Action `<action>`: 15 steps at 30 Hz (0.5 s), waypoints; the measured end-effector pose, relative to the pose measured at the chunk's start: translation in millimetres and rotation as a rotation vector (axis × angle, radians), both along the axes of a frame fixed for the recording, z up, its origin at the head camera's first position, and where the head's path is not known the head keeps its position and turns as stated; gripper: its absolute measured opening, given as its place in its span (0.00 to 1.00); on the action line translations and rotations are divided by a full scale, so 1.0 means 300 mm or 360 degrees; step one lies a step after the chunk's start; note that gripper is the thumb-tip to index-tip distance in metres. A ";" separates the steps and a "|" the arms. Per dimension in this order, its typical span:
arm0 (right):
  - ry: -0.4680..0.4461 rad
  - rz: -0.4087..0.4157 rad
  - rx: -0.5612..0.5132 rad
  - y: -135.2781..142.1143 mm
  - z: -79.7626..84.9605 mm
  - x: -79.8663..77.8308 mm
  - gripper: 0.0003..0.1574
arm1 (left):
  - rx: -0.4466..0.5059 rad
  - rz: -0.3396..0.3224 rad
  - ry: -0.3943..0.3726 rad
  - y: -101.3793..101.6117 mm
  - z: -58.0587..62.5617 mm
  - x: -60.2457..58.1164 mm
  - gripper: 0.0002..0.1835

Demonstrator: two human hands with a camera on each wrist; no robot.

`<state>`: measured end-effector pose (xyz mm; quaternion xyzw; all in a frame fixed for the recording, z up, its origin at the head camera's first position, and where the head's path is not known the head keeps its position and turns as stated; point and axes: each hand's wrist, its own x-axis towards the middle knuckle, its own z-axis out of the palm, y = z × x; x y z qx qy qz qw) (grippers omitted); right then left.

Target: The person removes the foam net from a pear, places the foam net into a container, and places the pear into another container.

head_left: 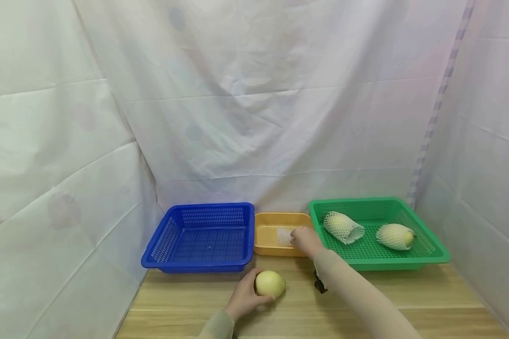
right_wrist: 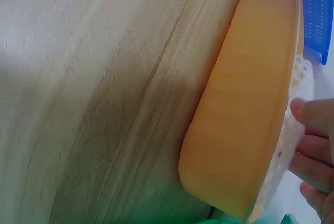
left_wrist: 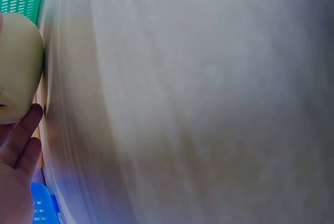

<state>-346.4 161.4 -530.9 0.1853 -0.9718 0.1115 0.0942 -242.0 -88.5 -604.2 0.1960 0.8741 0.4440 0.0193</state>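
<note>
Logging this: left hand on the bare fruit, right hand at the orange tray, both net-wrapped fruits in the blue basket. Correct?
Wrong basket: both net-wrapped fruits lie in the green basket, per the head view. The rest stands.

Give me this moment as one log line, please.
left fingers: hold pale fruit; right fingers: touch white netting at orange tray; green basket: two netted fruits

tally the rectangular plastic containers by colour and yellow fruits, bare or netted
Blue rectangular plastic basket: 1
Green rectangular plastic basket: 1
Orange rectangular plastic tray: 1
Bare round yellow fruit: 1
Yellow fruits in white foam netting: 2
Total: 6
</note>
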 end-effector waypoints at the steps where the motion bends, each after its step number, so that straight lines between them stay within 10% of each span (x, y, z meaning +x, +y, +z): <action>1: -0.0028 0.0007 -0.0008 -0.002 0.001 0.003 0.06 | 0.0005 0.0000 -0.0003 0.000 -0.001 0.000 0.44; 15: -0.0556 0.0026 -0.0086 -0.003 0.004 0.049 0.21 | 0.0018 -0.0024 -0.0016 -0.001 0.013 0.004 0.43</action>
